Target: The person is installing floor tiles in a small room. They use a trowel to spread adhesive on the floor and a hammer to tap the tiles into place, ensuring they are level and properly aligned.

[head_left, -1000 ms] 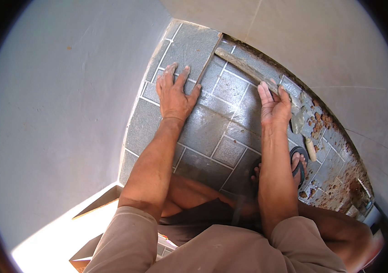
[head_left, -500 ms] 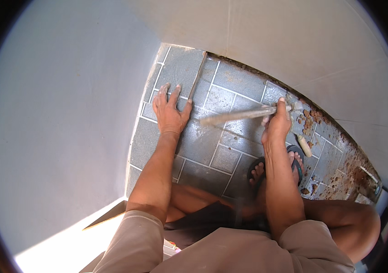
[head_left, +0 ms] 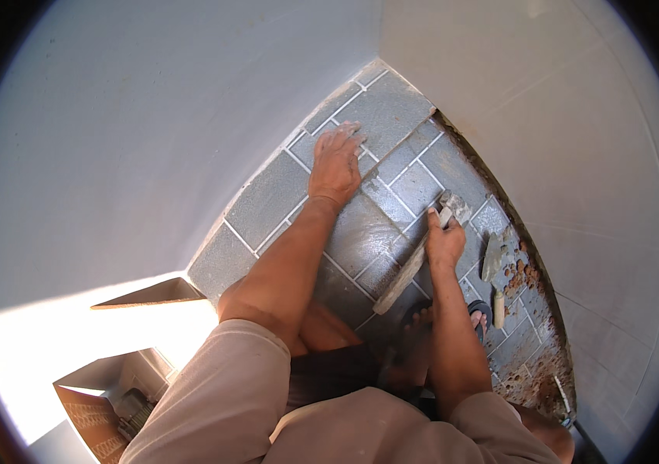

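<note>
My left hand [head_left: 336, 164] rests on the grey floor tiles by the left wall, fingers stretched forward and holding nothing. Just beyond its fingertips lies a large grey tile [head_left: 395, 116], whose right edge shows a step against the tiles beside it. In my right hand [head_left: 445, 243] is a hammer [head_left: 403, 283], gripped close to its dusty head. Its pale wooden handle slants down toward my feet, above the floor. A trowel [head_left: 492, 259] with a light handle lies on the tiles to the right of that hand.
Brown dirt crumbs [head_left: 526, 278] are scattered along a dark gap [head_left: 492, 174] beside the right wall [head_left: 592, 185]. My sandalled foot [head_left: 481, 317] is near the trowel. At lower left, a brown-edged opening [head_left: 101, 398] shows beside a sunlit patch.
The view has turned, so the floor appears rotated. The hammer's handle has swung from pointing left to slanting down toward me. My left hand still lies on the tiles.
</note>
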`<state>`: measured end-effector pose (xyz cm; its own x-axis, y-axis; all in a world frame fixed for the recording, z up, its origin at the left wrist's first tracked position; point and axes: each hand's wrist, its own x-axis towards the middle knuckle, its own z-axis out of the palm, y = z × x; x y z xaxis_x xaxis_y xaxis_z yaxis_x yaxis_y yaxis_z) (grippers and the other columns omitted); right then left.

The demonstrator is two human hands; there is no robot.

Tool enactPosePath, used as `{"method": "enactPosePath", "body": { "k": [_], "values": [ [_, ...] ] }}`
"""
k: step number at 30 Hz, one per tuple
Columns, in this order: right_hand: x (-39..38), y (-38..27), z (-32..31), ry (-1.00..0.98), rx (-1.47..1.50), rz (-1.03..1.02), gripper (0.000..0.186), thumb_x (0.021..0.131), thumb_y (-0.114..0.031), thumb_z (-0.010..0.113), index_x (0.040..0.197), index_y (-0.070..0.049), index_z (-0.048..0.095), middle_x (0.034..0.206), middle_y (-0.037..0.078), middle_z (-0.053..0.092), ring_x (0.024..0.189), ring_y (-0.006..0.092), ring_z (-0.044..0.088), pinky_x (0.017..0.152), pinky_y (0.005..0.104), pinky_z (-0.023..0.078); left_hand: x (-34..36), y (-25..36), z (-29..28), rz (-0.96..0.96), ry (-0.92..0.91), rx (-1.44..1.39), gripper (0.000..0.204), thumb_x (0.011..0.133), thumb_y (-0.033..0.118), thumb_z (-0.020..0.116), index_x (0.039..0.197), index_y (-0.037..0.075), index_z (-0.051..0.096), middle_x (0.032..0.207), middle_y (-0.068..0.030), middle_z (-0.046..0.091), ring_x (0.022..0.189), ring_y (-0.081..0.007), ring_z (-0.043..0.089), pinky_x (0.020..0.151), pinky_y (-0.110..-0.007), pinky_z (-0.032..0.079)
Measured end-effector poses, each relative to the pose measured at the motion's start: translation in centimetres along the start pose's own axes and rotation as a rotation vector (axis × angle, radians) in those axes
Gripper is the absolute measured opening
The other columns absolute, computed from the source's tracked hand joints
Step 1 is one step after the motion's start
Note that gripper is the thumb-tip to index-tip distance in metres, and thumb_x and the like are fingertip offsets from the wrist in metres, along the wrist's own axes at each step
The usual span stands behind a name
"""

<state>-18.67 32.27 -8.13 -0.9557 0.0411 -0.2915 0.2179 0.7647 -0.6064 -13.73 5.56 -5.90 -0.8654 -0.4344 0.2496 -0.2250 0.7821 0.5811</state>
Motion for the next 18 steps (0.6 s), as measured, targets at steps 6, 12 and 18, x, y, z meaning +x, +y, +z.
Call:
{"method": "enactPosePath", "body": {
  "k": [6,12,18],
  "values": [
    [0.6,1.4,0.6,-0.016,-0.089,-0.044,0.065,0.092,-0.052,0.078,0.111,0.010,0.076,0.101,0.035,0.075,0.100,0.0490,0.074,0.093,0.0504,0.056,-0.4,-0.3,-0.1,-0.025,0.000,-0.047,0.035,0.106,0.007,0.050,0.135,0.010,0.069,0.156,-0.0090,0.059,0.155,-0.0274,0.043,0.134,-0.049,0.023],
    [0.4,0.5,0.2,-0.024,-0.207,-0.046,0.067,0.093,-0.054,0.076,0.107,0.011,0.076,0.099,0.036,0.075,0.100,0.0511,0.073,0.093,0.0515,0.056,-0.2,-0.5,0.0,-0.066,0.004,-0.074,0.033,0.106,0.008,0.049,0.135,0.008,0.065,0.154,-0.0092,0.060,0.153,-0.0257,0.045,0.134,-0.047,0.023],
    [1.0,1.5,0.1,-0.009,-0.293,-0.148,0.072,0.096,-0.060,0.069,0.106,0.011,0.074,0.098,0.036,0.073,0.097,0.0500,0.074,0.090,0.0531,0.056,0.1,0.0,0.2,-0.063,0.016,-0.111,0.033,0.106,0.008,0.048,0.137,0.006,0.061,0.154,-0.0130,0.060,0.153,-0.0267,0.045,0.134,-0.047,0.022]
  ]
}}
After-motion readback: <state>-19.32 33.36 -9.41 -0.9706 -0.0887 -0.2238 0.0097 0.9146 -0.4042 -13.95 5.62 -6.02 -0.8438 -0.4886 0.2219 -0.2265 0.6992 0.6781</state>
